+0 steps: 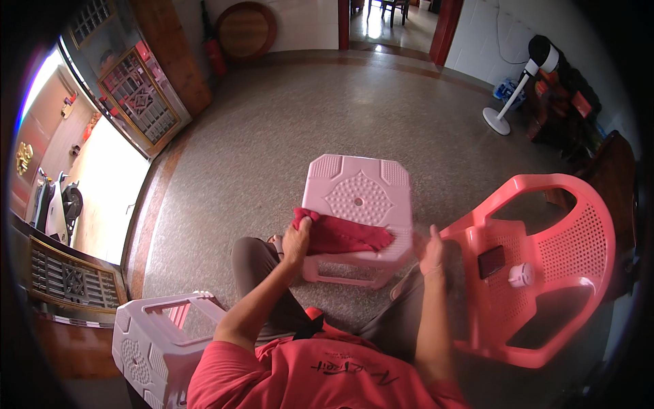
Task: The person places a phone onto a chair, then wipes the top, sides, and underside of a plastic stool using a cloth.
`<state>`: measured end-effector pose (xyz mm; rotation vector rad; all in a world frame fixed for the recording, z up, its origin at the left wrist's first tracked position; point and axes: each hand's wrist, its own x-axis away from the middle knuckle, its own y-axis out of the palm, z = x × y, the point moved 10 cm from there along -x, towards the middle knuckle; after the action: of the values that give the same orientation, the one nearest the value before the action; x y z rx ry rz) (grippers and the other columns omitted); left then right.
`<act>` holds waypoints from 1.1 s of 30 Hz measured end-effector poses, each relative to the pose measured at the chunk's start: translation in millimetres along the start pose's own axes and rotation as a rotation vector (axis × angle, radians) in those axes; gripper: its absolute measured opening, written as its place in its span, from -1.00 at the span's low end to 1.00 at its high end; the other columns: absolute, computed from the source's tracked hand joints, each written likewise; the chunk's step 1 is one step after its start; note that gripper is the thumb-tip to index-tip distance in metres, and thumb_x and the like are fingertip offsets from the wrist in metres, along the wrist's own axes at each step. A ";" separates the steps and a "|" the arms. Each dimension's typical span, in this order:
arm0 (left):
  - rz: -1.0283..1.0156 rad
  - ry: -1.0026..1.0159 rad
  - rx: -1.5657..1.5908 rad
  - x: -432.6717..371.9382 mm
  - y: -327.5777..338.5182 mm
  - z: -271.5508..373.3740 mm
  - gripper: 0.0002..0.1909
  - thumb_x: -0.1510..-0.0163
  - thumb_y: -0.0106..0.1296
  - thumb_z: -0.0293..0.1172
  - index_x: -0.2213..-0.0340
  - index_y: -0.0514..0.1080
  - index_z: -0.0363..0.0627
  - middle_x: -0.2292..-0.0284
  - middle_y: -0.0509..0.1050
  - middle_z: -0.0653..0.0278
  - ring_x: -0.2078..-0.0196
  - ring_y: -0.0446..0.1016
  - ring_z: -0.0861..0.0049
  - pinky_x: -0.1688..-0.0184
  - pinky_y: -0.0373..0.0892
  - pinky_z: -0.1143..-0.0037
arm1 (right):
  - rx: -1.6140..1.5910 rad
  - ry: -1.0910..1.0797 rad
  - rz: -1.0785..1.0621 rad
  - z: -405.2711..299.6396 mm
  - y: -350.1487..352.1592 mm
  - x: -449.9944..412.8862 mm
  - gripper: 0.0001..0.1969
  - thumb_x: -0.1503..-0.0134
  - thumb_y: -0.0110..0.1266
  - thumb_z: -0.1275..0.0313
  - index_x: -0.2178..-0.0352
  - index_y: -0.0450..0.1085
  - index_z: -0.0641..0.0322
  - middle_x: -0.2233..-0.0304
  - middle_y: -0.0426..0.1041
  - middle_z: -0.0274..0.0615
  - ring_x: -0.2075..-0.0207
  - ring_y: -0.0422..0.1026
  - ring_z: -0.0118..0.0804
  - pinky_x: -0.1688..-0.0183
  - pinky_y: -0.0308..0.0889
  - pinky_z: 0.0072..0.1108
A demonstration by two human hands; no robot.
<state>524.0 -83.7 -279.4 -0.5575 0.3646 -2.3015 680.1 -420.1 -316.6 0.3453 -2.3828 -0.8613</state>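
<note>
A pale pink plastic stool [357,176] stands upright before me. Across the near part of its seat lies a dark red cloth [342,236], stretched from left to right. My left hand [297,240] grips the bunched left end of this cloth at the stool's left edge. Just off the stool's right edge is my right hand [432,254], thumb raised, slightly blurred and apart from the cloth; nothing shows in it.
A pink plastic armchair [575,186] at my right holds a dark phone [491,262] and a small round white-and-pink device [521,275]. Another plastic stool [153,353] lies tipped at lower left. A white standing fan [496,121] is at upper right; an open doorway [115,189] is left.
</note>
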 end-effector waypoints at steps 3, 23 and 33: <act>0.012 0.042 -0.074 43.0 16.4 -18.3 -0.39 0.07 -0.19 0.05 0.30 0.31 -0.40 0.39 0.40 -0.26 0.24 0.36 -0.08 0.17 0.24 0.27 | 0.329 -0.413 0.211 -38.7 17.0 6.0 -0.22 0.00 0.02 0.18 -0.11 -0.23 0.27 0.04 0.20 0.02 -0.02 0.15 -0.19 -0.06 0.02 -0.48; -0.080 0.174 0.067 -61.1 38.3 27.7 -0.51 0.02 -0.19 -0.03 0.38 0.34 -0.33 0.43 0.42 -0.20 0.27 0.40 -0.02 0.25 0.26 0.28 | 1.742 -0.768 0.356 -38.1 86.8 18.5 -0.37 -0.04 -0.21 -0.03 0.02 0.15 0.27 0.00 0.17 0.03 -0.02 0.17 -0.04 -0.02 0.08 -0.31; -0.061 0.254 0.074 -4.9 30.0 47.2 -0.52 0.06 -0.08 -0.10 0.36 0.29 -0.41 0.42 0.39 -0.23 0.29 0.36 -0.09 0.21 0.25 0.22 | 1.739 -0.700 0.365 -38.5 77.7 12.9 -0.36 -0.06 -0.27 -0.04 0.00 0.14 0.25 -0.02 0.15 0.03 -0.05 0.14 -0.05 -0.02 0.09 -0.33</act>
<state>568.0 -105.6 -252.2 -0.2418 0.3855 -2.4406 689.3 -385.9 -236.5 0.1838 -2.9922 1.6780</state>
